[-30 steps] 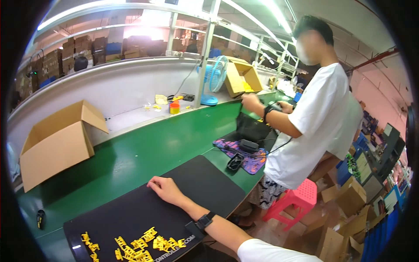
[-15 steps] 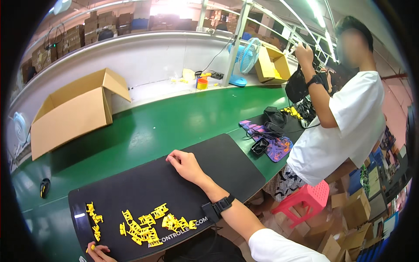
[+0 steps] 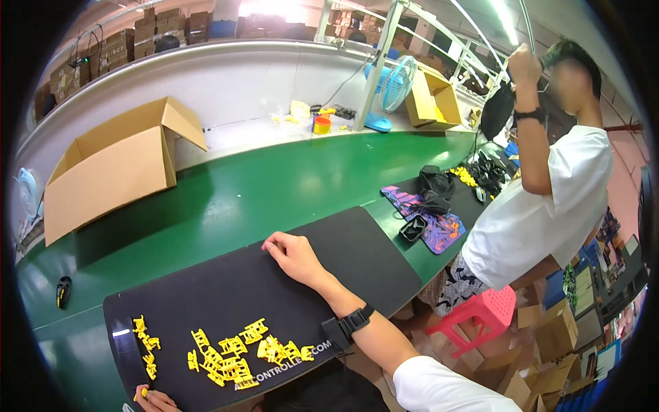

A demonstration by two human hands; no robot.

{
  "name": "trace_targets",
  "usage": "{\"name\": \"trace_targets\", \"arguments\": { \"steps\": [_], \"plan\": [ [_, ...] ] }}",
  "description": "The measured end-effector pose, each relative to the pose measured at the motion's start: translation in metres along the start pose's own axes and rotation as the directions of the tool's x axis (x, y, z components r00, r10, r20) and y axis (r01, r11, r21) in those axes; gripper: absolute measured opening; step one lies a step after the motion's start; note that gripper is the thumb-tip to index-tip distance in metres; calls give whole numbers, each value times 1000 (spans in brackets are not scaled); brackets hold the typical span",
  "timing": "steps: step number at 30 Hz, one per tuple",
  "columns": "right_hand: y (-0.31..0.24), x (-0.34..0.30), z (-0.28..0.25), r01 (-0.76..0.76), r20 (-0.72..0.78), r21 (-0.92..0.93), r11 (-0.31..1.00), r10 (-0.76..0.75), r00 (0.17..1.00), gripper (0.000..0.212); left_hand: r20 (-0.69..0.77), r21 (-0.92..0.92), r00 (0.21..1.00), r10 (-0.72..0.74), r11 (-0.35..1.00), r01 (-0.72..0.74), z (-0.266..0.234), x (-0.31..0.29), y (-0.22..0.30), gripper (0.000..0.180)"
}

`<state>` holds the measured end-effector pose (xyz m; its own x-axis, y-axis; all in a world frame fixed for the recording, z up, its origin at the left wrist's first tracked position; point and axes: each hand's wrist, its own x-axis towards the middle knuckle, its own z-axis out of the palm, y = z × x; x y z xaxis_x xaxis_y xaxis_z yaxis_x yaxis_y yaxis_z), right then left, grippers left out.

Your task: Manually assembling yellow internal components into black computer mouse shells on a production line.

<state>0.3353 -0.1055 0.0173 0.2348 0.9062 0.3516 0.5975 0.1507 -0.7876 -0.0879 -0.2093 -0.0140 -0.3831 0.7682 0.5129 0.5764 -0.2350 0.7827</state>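
My right hand (image 3: 294, 253) rests flat, fingers apart, on the black mat (image 3: 357, 254) lying on the green conveyor belt (image 3: 274, 185); it holds nothing, and a black watch sits on its wrist. Only the fingertips of my left hand (image 3: 154, 399) show at the bottom edge, pinching one small yellow plastic piece (image 3: 143, 393). Several more yellow plastic pieces (image 3: 237, 347) lie scattered on the near part of the mat, between the two hands.
An open cardboard box (image 3: 113, 165) lies on its side at the belt's far left. A person in a white shirt (image 3: 542, 206) stands at right holding up a black item, beside a patterned mat (image 3: 439, 226), a pink stool (image 3: 480, 312) and a blue fan (image 3: 395, 86).
My view has turned left and down. The person at right has raised the black item from the bench to head height. My left fingertips have come into view at the bottom edge.
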Motion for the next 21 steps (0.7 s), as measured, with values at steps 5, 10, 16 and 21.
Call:
{"name": "trace_targets", "arguments": {
  "steps": [5,10,16,21],
  "plan": [
    [2,-4,2,5,-50,30,1000,-4,999,18,-14,14,999,32,999,-32,0,1,-3,28],
    [3,-4,0,4,-88,61,998,1,996,17,72,29,997,25,999,-27,-2,8,-3,29],
    [-5,-5,9,-40,-103,241,970,66,992,16,400,-164,897,187,978,-130,-1,48,59,20],
    [-43,-2,-1,71,-121,337,939,-31,992,14,609,-426,693,386,896,-125,56,98,170,14]
  ]
}}
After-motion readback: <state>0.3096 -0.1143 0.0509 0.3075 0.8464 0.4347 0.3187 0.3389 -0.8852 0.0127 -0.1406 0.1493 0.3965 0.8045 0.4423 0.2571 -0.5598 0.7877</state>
